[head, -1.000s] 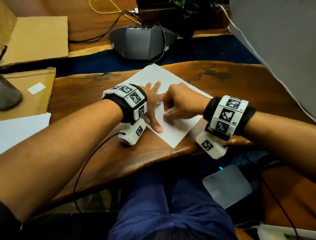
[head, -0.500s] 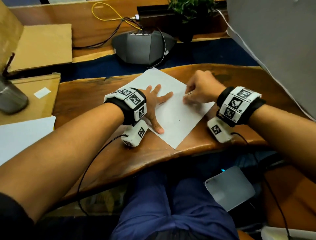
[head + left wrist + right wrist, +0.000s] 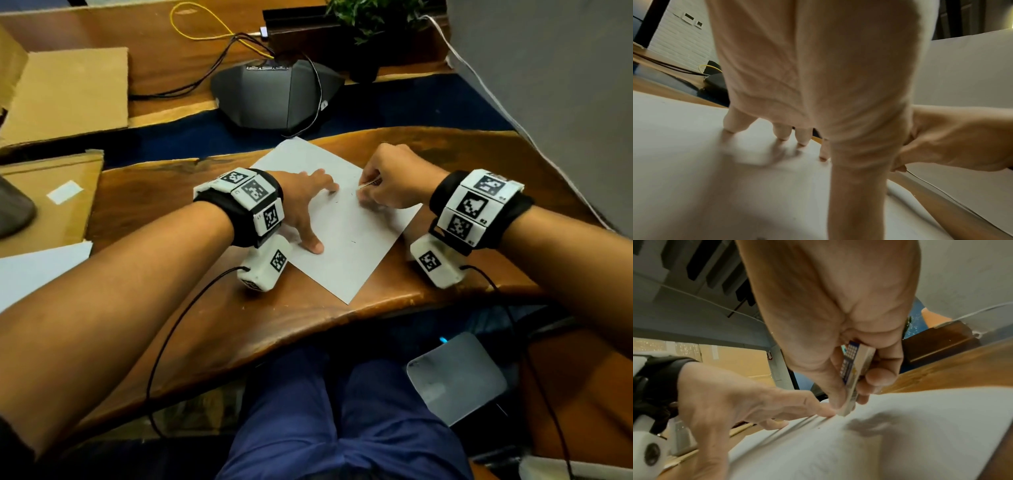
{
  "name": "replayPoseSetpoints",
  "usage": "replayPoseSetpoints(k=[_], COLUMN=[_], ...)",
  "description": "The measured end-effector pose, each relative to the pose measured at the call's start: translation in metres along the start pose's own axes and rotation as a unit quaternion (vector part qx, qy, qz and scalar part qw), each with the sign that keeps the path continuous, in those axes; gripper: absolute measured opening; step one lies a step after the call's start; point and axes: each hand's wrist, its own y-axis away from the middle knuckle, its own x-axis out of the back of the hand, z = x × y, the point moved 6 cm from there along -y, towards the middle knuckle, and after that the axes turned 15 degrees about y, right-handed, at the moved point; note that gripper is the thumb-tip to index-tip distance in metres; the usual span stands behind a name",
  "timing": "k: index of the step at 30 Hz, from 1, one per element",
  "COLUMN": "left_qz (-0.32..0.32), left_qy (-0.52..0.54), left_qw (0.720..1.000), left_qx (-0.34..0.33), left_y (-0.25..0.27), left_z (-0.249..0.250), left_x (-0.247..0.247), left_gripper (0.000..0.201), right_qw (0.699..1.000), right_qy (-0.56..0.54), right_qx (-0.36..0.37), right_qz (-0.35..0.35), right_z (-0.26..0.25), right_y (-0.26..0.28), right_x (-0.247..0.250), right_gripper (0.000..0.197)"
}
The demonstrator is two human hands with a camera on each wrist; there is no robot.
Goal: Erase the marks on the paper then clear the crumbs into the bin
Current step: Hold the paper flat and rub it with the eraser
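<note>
A white sheet of paper (image 3: 346, 236) lies askew on the wooden table (image 3: 308, 318). My left hand (image 3: 305, 209) presses flat on its left part, fingers spread, thumb near the lower edge. My right hand (image 3: 387, 185) pinches a white eraser (image 3: 854, 378) in a printed sleeve, its tip on the paper near the far right edge. A few small dark crumbs (image 3: 352, 242) lie on the sheet. In the left wrist view my spread fingers (image 3: 781, 133) touch the paper (image 3: 694, 162). No bin is in view.
A grey conference phone (image 3: 277, 92) with cables sits behind the paper. Cardboard sheets (image 3: 65, 92) lie at the left, another white sheet (image 3: 37, 270) at the left edge. A potted plant (image 3: 370, 20) stands at the back. A grey panel (image 3: 548, 85) rises on the right.
My right hand with the eraser has moved from the sheet's middle up to its far right edge. My left hand has stayed pressed on the paper.
</note>
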Motion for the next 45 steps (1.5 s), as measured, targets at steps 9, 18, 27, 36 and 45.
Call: replayPoseSetpoints(k=[9,18,27,36,45], left_qz=[-0.036,-0.047,-0.049,-0.047,-0.044], left_qy=[-0.006,-0.022,-0.044,-0.045,-0.051], left_qw=[0.999,0.999,0.998,0.998,0.998], left_qx=[0.015,0.012,0.017,0.019,0.016], left_y=[-0.006,-0.007,-0.009,-0.013,-0.012], left_z=[-0.006,-0.004,-0.004,-0.006,-0.005], left_x=[-0.007,-0.007,-0.007,-0.007,-0.006], left_gripper=[0.136,0.136,0.138,0.141,0.14], right_qw=[0.995,0.993,0.995,0.996,0.997], right_qy=[0.039,0.029,0.015,0.019,0.01], right_qx=[0.096,0.112,0.096,0.082,0.064], right_qz=[-0.009,-0.005,0.0,0.0,0.033], right_z=[-0.036,-0.032,-0.028,-0.024,-0.013], right_y=[0.02,0.014,0.01,0.004,-0.004], right_x=[-0.006,-0.001,-0.002,0.001,0.004], right_gripper=[0.01,0.008,0.011,0.012,0.012])
